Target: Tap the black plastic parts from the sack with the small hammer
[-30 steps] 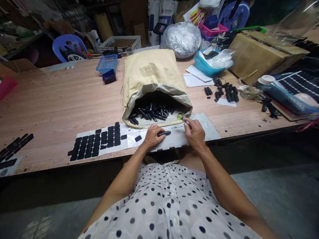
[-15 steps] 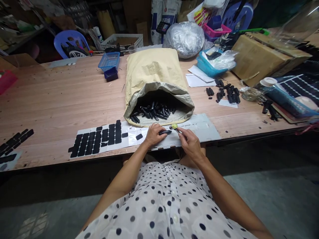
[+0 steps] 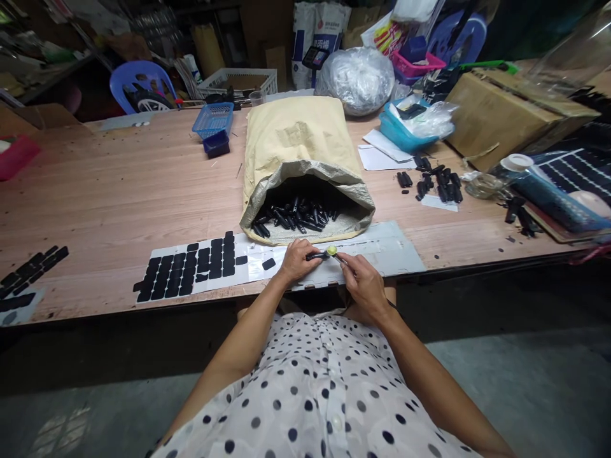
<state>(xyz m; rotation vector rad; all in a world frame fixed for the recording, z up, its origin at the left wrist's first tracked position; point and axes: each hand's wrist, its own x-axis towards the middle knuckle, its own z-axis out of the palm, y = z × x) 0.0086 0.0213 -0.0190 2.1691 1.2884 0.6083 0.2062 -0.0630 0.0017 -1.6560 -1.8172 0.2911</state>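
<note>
My left hand (image 3: 296, 259) is closed around a small elongated black piece (image 3: 315, 256) over the grey board (image 3: 396, 251) at the table's front edge. My right hand (image 3: 361, 278) pinches a thin dark tool with a round yellow-green end (image 3: 331, 250). That end is at the tip of the black piece; whether they touch is too small to tell. Just beyond my hands lies a cream woven sack (image 3: 296, 140), its mouth towards me, with many similar black pieces (image 3: 298, 216) inside. Left of my left hand is a sheet with rows of black rounded pads (image 3: 184, 270), and one loose pad (image 3: 268, 264).
Blue baskets (image 3: 213, 121) stand left of the sack. To the right are loose black pieces (image 3: 446, 184), a teal basket (image 3: 410, 135) and a cardboard box (image 3: 501, 121). A plastic-wrapped bundle (image 3: 356, 79) sits behind. More black pads (image 3: 35, 270) lie far left.
My right hand has brought the tool's yellow-green end slightly left and down, closer to the tip of the black piece. My left hand keeps its hold; the view has shifted slightly.
</note>
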